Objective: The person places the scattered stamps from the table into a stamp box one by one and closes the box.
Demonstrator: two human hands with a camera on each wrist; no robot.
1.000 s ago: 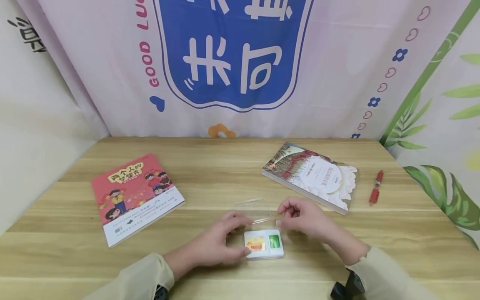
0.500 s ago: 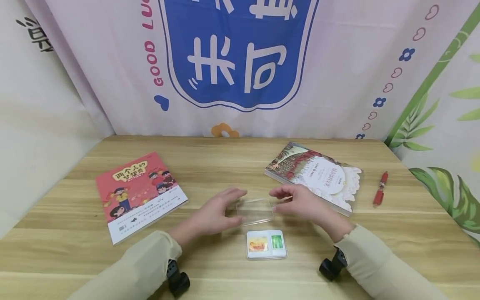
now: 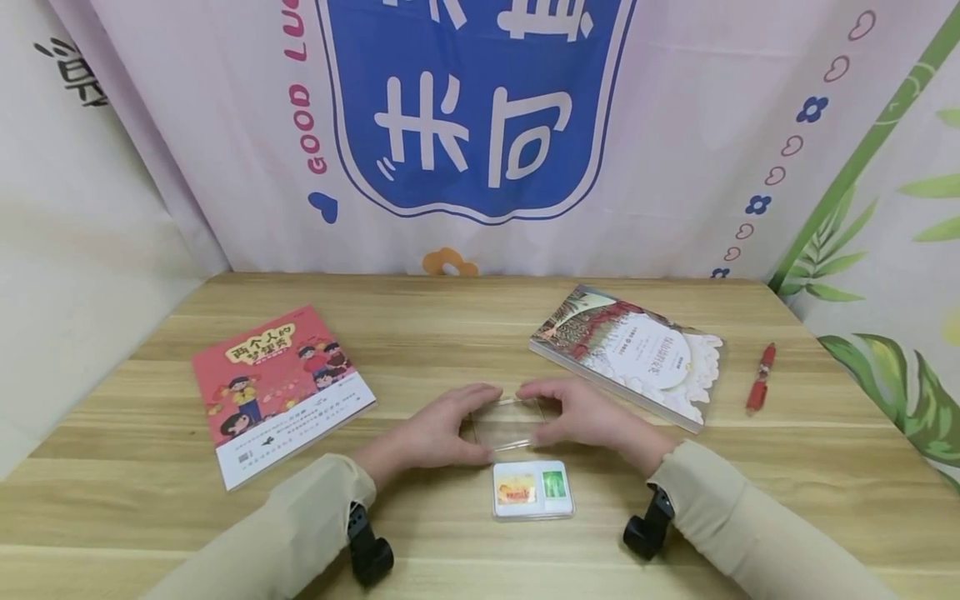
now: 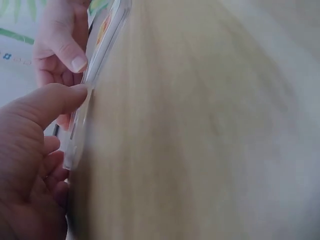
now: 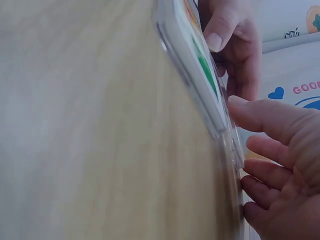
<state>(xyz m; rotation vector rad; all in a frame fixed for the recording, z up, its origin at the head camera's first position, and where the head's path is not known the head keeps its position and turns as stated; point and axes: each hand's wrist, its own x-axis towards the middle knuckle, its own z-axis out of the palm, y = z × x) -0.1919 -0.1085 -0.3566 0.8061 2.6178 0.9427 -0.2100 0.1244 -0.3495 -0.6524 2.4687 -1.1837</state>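
Observation:
A clear rectangular plastic lid (image 3: 508, 427) lies on the table between the two hands. Thumb and fingers of the left hand (image 3: 435, 429) grip its left side, at the near and far edges. On the opposite side the right hand (image 3: 581, 414) holds it the same way, thumb toward the near corner. Just in front of the lid sits a flat clear-edged case (image 3: 539, 490) with a white insert. An orange picture and a green one show in it. In the right wrist view the case (image 5: 192, 65) stands beside the lid's edge, and neither hand touches it.
A red-and-white book (image 3: 281, 396) lies to the left on the wooden table (image 3: 442, 333). Back right is another book (image 3: 626, 358), with a red pen (image 3: 761, 379) beyond it. A printed curtain (image 3: 675, 150) hangs behind the table.
The left hand has left the case and moved to the lid's left side. The right hand has come in to its right side. The lid and case have hardly moved.

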